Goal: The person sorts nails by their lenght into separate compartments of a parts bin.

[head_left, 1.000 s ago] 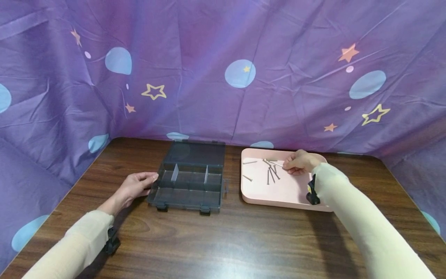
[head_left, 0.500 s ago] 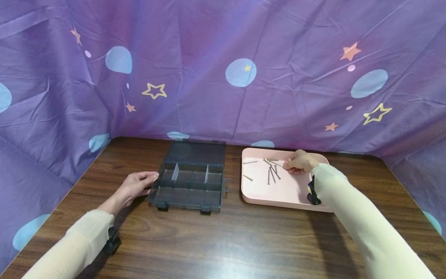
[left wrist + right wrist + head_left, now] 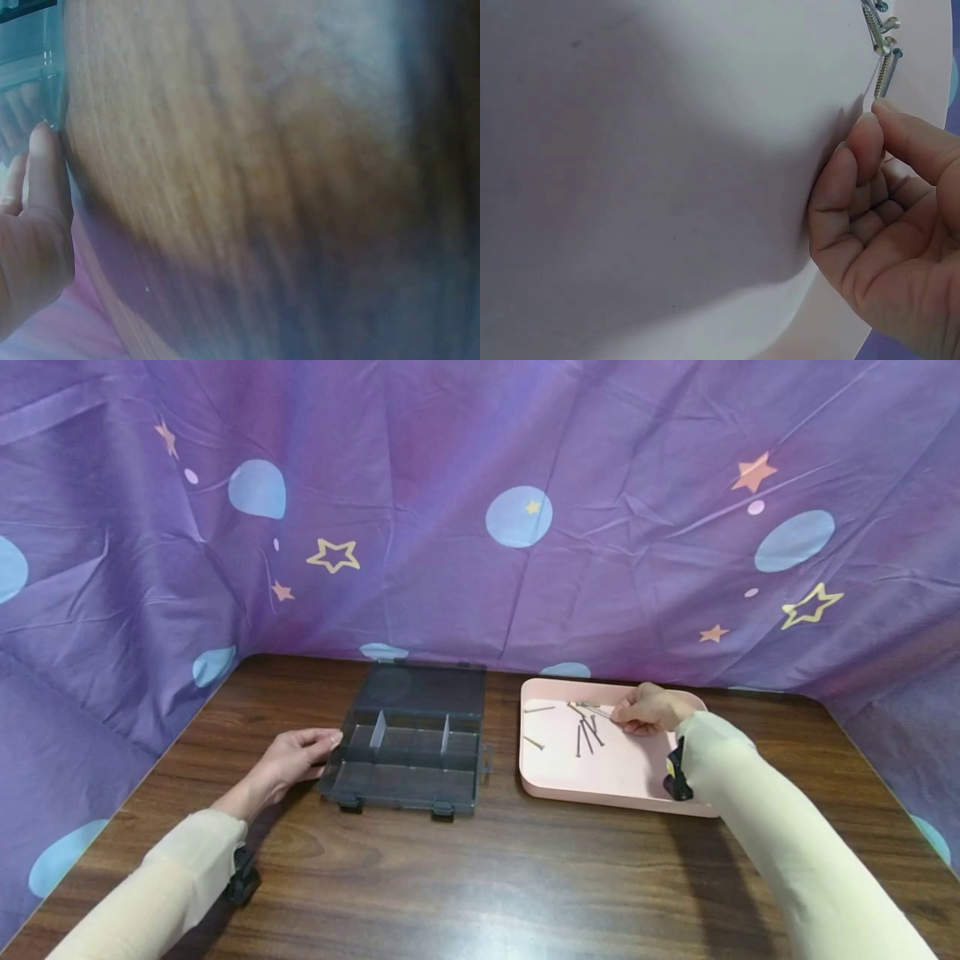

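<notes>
My left hand (image 3: 292, 758) rests its fingertips against the left side of a dark, see-through compartment box (image 3: 405, 781), which stands with its lid up. In the left wrist view, the thumb touches the corner of the box wall (image 3: 30, 79). My right hand (image 3: 647, 708) is over the far right part of a pink tray (image 3: 615, 802), thumb and forefinger pinching the end of a screw (image 3: 600, 713). More screws (image 3: 587, 737) lie loosely heaped just left of those fingertips. The right wrist view shows threaded shanks and flat heads on the heaped screws (image 3: 873, 31).
Two upright dividers (image 3: 377, 731) split the back row of the box. Two single screws, one of them brassy (image 3: 533, 742), lie apart at the tray's left. Both containers stand on a brown wooden table (image 3: 450, 885), with a purple patterned cloth (image 3: 420, 485) hanging close behind.
The pinched screw has shifted slightly in angle among the heap, and the right hand has moved barely to the right. The left hand and the box stay where they were.
</notes>
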`<state>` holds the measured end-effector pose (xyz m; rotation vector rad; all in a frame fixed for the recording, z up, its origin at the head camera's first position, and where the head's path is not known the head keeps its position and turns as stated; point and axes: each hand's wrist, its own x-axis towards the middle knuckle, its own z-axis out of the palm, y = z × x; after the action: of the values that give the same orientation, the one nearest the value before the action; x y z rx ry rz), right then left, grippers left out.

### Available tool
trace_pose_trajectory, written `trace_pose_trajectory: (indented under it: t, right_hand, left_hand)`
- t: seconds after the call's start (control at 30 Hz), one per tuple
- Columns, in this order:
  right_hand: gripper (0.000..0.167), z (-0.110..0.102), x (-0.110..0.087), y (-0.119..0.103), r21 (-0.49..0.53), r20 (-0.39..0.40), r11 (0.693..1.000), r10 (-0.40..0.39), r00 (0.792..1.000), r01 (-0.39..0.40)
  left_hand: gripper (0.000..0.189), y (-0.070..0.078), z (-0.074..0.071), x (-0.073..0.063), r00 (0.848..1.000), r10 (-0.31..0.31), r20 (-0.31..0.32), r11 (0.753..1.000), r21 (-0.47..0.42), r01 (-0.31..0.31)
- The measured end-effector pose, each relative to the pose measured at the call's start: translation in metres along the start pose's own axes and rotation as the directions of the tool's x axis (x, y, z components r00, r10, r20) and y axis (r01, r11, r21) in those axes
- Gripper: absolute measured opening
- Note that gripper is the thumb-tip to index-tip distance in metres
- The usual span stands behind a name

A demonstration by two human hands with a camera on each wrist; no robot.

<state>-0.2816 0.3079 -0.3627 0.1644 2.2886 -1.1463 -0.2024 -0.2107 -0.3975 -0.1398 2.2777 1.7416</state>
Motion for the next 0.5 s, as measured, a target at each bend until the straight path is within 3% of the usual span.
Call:
trace_pose_trajectory:
  t: [0.27,0.5]
  right_hand:
    - [0.011,-0.006,-0.007,0.000,-0.031,-0.014,0.999,-0.043,0.999,0.042]
    - [0.012,-0.008,-0.015,-0.003,0.001,-0.022,0.995,-0.101,0.995,0.102]
  left_hand:
    - [0.053,0.000,0.001,-0.001,1.000,0.006,-0.007,1.000,-0.016,-0.006]
    - [0.052,0.001,0.001,0.000,1.000,0.016,-0.002,0.999,-0.039,-0.016]
